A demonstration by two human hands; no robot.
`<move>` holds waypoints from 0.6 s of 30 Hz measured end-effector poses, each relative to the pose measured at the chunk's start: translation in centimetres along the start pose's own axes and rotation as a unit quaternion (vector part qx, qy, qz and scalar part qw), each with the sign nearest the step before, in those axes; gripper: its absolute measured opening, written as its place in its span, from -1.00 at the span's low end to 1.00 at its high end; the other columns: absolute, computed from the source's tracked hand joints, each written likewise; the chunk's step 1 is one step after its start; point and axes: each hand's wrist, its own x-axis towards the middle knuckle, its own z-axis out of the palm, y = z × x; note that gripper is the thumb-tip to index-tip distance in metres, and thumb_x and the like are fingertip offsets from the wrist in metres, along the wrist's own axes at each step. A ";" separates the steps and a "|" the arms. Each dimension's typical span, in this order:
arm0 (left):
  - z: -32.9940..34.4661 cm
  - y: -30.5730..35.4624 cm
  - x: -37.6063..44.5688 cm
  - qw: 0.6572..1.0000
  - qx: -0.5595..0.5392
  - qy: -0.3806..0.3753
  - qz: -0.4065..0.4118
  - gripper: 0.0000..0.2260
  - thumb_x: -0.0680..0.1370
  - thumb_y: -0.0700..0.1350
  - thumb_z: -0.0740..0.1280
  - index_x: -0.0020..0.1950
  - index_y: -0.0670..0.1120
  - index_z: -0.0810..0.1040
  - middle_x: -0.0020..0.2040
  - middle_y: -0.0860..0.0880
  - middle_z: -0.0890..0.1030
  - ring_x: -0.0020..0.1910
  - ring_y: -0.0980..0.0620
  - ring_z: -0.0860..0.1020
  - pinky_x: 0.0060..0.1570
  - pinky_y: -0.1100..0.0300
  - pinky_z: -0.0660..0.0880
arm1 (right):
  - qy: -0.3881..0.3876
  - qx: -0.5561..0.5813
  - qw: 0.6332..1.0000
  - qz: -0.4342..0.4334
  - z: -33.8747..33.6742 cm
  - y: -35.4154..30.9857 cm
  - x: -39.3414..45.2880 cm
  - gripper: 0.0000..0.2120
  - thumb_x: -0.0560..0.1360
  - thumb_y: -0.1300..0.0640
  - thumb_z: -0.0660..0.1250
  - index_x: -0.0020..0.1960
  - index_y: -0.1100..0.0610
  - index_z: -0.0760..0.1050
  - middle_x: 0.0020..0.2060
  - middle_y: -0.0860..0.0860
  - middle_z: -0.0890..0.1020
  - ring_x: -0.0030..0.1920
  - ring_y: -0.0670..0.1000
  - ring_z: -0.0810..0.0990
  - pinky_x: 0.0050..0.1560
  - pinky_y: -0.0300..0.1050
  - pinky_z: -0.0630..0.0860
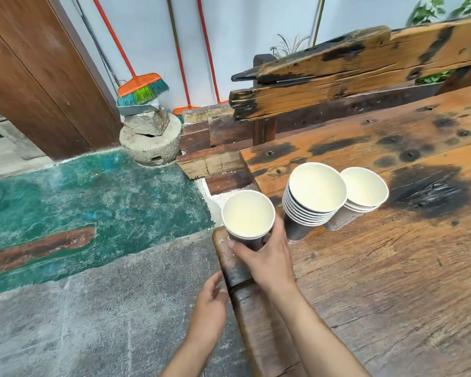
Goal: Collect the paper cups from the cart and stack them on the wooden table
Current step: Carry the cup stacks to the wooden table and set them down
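I am holding a small nest of cups (248, 217) in my right hand (267, 259), fingers wrapped around the dark lower wall with the thumb on the left side; from the doubled rim lines it looks like two or three cups, though I cannot count them surely. My left hand (210, 308) is hanging loose and half open below, gripping nothing, near the table (392, 281) edge. Right of centre on the table, a tall stack (314, 194) is leaning left, and a short stack (363, 190) is sitting just beside it, seemingly touching it. I am judging these cups as very light, thin-walled and easy to crush, so I am pinching low on the wall, where the base stiffens it, rather than at the rim. The leaning stack may tip under a nudge, so lowering straight into its mouth looks wise.
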 end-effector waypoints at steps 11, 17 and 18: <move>-0.1 -2.6 -1.7 0.955 0.267 -0.126 0.012 -0.47 0.60 -0.18 0.18 0.54 0.00 0.10 0.57 0.01 0.05 0.53 0.03 0.11 0.47 0.19 0.00 | 0.028 0.106 0.988 -0.113 -7.2 -13.9 -0.1 -0.18 0.13 -0.15 0.54 0.29 -0.17 0.22 0.19 -0.21 0.48 0.21 -0.18 0.46 0.20 -0.12 0.44; 0.3 -2.0 -1.3 0.925 0.352 -0.140 0.033 -0.42 0.61 -0.04 0.15 0.56 -0.06 -0.03 0.58 0.04 -0.18 0.54 0.06 0.05 0.44 0.22 0.00 | 0.128 0.055 0.980 -0.141 -14.3 -15.4 1.0 -0.17 0.16 -0.11 0.54 0.29 -0.19 0.15 0.23 -0.21 0.43 0.24 -0.15 0.44 0.25 0.05 0.43; 0.4 -1.9 -1.3 0.919 0.366 -0.142 0.036 -0.41 0.60 -0.03 0.15 0.56 -0.07 -0.05 0.58 0.03 -0.20 0.54 0.04 0.07 0.44 0.21 0.02 | 0.134 0.044 0.981 -0.136 -14.8 -14.9 1.1 -0.17 0.16 -0.10 0.54 0.30 -0.17 0.16 0.24 -0.19 0.43 0.24 -0.13 0.45 0.25 0.06 0.42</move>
